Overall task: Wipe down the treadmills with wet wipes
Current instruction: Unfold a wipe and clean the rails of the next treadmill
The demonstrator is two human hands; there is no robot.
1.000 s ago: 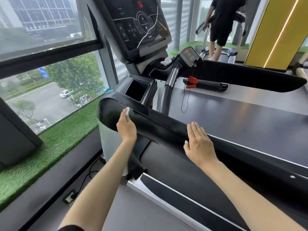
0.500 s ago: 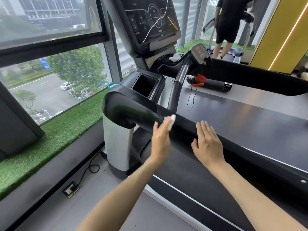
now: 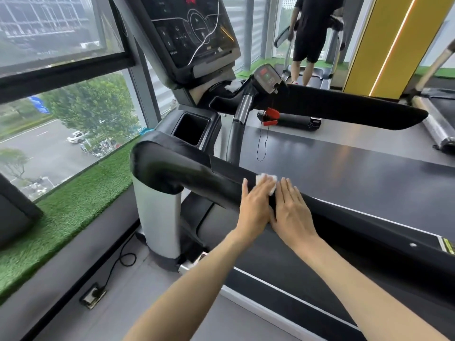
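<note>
A black treadmill handrail [image 3: 177, 168] runs from the left upright down to the right. My left hand [image 3: 254, 205] lies flat on it with straight fingers, pressing a white wet wipe [image 3: 267, 182] against the rail; the wipe shows past the fingertips. My right hand [image 3: 291, 212] rests flat on the same rail just to the right, its thumb side touching the left hand. The treadmill belt [image 3: 344, 173] lies beyond the rail, and the console [image 3: 192, 30] stands above.
A second white wipe [image 3: 234, 86] lies on the console tray. A red safety clip [image 3: 270, 115] with cord hangs below the small display. A person stands on another treadmill [image 3: 307, 33] at the back. Green turf [image 3: 61, 212], window and a floor socket [image 3: 92, 296] are on the left.
My left hand slid the wipe along the handrail from its left end rightward until it met my right hand, which stayed resting on the rail.
</note>
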